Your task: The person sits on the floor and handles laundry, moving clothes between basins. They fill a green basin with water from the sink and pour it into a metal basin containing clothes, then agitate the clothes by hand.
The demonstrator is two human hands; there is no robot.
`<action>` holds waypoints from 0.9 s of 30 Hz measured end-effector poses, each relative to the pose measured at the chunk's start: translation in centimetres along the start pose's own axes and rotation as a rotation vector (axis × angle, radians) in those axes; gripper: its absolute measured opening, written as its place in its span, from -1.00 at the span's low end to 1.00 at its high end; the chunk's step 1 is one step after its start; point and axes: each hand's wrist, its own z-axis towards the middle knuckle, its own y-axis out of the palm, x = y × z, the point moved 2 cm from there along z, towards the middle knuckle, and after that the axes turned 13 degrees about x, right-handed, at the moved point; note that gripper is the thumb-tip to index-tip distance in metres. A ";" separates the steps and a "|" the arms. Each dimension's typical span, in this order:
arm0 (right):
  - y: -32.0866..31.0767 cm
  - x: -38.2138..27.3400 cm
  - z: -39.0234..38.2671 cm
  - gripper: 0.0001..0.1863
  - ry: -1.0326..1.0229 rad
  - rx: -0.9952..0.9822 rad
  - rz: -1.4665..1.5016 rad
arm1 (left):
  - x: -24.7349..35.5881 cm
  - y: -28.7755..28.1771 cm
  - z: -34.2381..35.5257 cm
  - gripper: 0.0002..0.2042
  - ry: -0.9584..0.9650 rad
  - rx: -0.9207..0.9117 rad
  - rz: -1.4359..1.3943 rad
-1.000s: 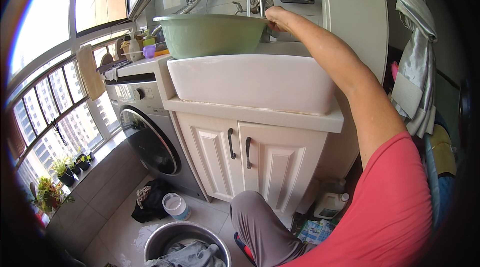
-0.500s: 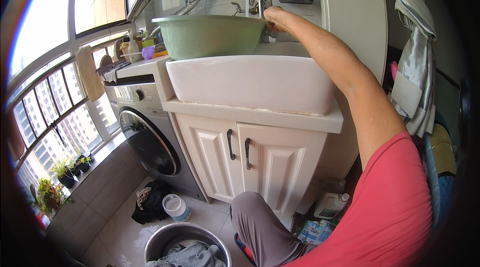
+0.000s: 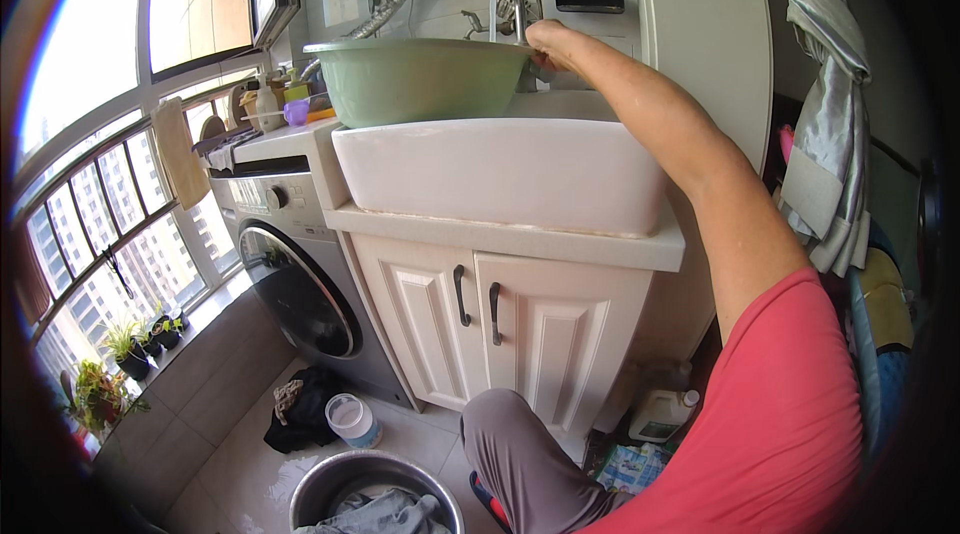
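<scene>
My right arm reaches up and across to the sink's back, where my right hand (image 3: 551, 44) is curled beside the metal faucet (image 3: 519, 16). The fingers are closed and mostly turned away, so I cannot make out whether they grip the faucet's handle or the basin's rim. Water runs from the spout in a thin stream, down behind the rim of a large pale green basin (image 3: 420, 84). That basin rests on the white sink (image 3: 500, 174), and its inside is hidden. My left hand is out of view.
Below the sink is a white cabinet (image 3: 560, 334); a silver washing machine (image 3: 300, 264) stands left of it. On the floor are a metal tub (image 3: 450, 494) with grey cloth in it, a clear plastic bucket (image 3: 352, 420) and dark cloth (image 3: 305, 409). A jug (image 3: 662, 416) stands by the cabinet.
The view has shifted slightly, so the sink and basin sit a little lower. My right hand stays at the faucet, and the water still runs.
</scene>
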 end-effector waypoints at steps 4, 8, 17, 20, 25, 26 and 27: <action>0.2 0.2 0.7 -0.85 0.008 0.007 -0.007 | 1.0 -0.7 0.0 -0.76 -0.020 -0.011 -0.079; 0.2 0.1 0.8 -0.86 0.040 0.015 0.023 | 0.5 -0.6 0.1 -0.73 -0.009 -0.010 -0.112; 0.2 0.0 0.4 -0.88 0.037 0.061 0.018 | -0.9 0.8 0.4 -0.73 0.019 0.012 -0.009; 0.1 -0.1 0.2 -0.88 0.026 0.052 0.016 | -1.2 1.0 0.4 -0.74 0.016 0.014 -0.010; 0.1 -0.2 0.0 -0.88 0.033 0.036 -0.021 | -2.8 2.5 0.6 -0.75 0.056 0.045 0.015; 0.1 -0.2 0.1 -0.88 0.038 0.042 -0.016 | -3.1 2.8 0.8 -0.76 0.092 0.070 0.042; 0.1 -0.2 0.3 -0.88 0.044 0.048 -0.011 | -3.5 3.0 1.0 -0.76 0.129 0.095 0.069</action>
